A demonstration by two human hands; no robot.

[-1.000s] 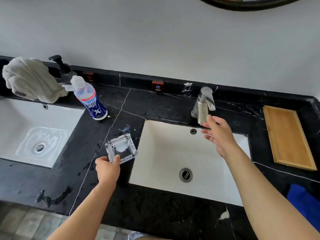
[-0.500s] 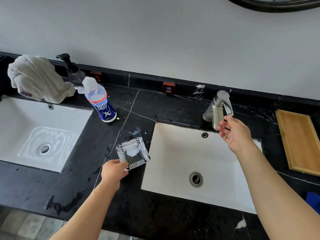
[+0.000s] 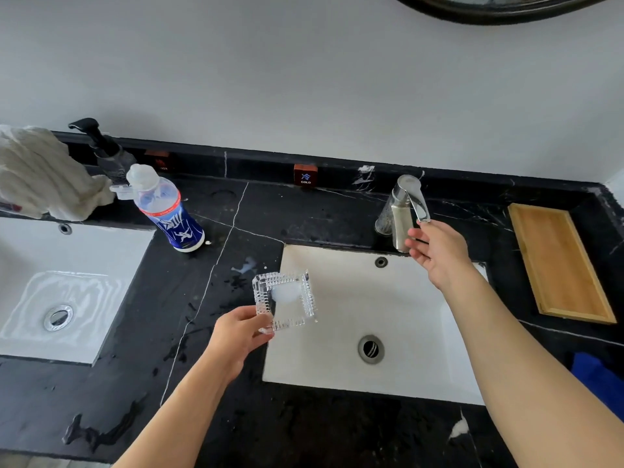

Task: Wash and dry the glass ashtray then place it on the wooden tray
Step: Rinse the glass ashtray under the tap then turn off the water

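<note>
Since the last frame, left hand (image 3: 241,332) has carried the ashtray (image 3: 285,300) off the counter (image 3: 189,319); it now hangs tilted over the left rim of the right sink (image 3: 415,332). Thumb on top and fingers beneath pinch its near corner. White residue sits in its well. Right hand (image 3: 439,253) has risen to the tap (image 3: 403,211): fingers loosely spread, fingertips touching the lever's tip, not closed round it.

Wet patches and a white smear lie on the counter just left of the ashtray. Tray (image 3: 560,265) lies right of the sink, well apart. Farther left: second sink (image 3: 111,258), bottle (image 3: 167,211) with blue label (text unreadable), pump dispenser (image 3: 104,148), white towel (image 3: 40,173). Small block (image 3: 305,174) at the backsplash reads "COLD".
</note>
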